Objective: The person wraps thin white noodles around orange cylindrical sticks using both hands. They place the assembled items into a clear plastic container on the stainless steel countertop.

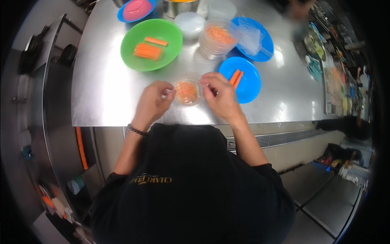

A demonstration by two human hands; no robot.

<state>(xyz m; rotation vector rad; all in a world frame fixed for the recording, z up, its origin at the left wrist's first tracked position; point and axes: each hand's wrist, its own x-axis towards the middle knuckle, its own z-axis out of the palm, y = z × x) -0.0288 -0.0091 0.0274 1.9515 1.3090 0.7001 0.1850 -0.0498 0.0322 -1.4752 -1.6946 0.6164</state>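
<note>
A small clear plastic tub [194, 102] with orange-and-white shreds [186, 92], like shredded crab stick, is between my hands near the table's front edge. My left hand [155, 99], a dark bead bracelet at its wrist, pinches the tub's left rim. On the opposite side, my right hand [220, 94] has its curled fingers closed at the right rim. Beyond my left hand a green bowl [170, 53] holds orange crab sticks [148, 51]. Next to my right hand stands a blue plate [248, 92] with a few orange sticks [236, 79].
Stacked clear tubs [209, 49], the top one filled with shreds, stand behind. Beside them are a lidded tub [190, 25] and a blue dish [266, 55] holding clear plastic [248, 38]. A pink thing [137, 9] sits in a blue bowl [151, 12]. Another person's blurred arm [300, 20] shows far right.
</note>
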